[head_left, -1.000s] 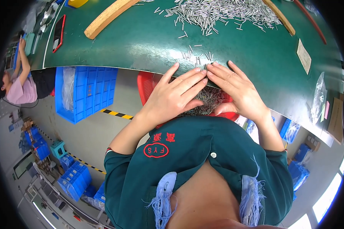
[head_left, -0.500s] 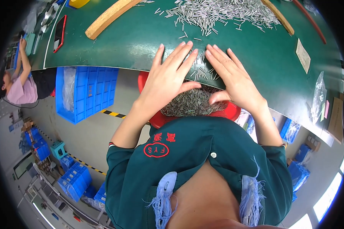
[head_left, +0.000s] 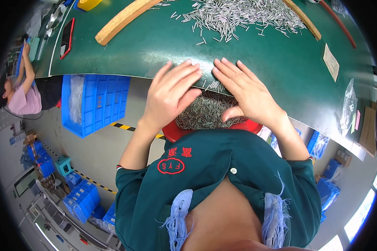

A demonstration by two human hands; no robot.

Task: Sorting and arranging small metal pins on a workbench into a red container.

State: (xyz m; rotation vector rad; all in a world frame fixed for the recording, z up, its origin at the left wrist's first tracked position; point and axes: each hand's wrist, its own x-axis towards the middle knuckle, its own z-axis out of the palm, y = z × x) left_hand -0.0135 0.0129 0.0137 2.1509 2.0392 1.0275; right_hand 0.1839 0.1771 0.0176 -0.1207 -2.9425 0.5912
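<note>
My left hand (head_left: 170,92) lies at the front edge of the green table (head_left: 155,50), its fingers stretched out and its thumb apart. Across from it my right hand (head_left: 246,90) rests on the table, fingers straight and flat. A few small metal pins (head_left: 214,86) lie between the two hands at the edge. Just below, a red plastic basket (head_left: 172,131) holds a mass of the same kind of pins (head_left: 207,112). Farther back on the table spreads a large heap of silvery pins (head_left: 243,16). Neither hand grips anything.
Wooden strips (head_left: 123,23) flank the heap, with a red-edged phone (head_left: 67,38) farther left. A paper slip (head_left: 331,62) and a plastic bag (head_left: 348,100) lie at the right. A blue crate (head_left: 98,102) stands left below the table edge. Another person (head_left: 25,92) sits at far left.
Both hands have slid toward me, to the table's front edge. Fewer pins show between them on the table; my left hand has also shifted a little left.
</note>
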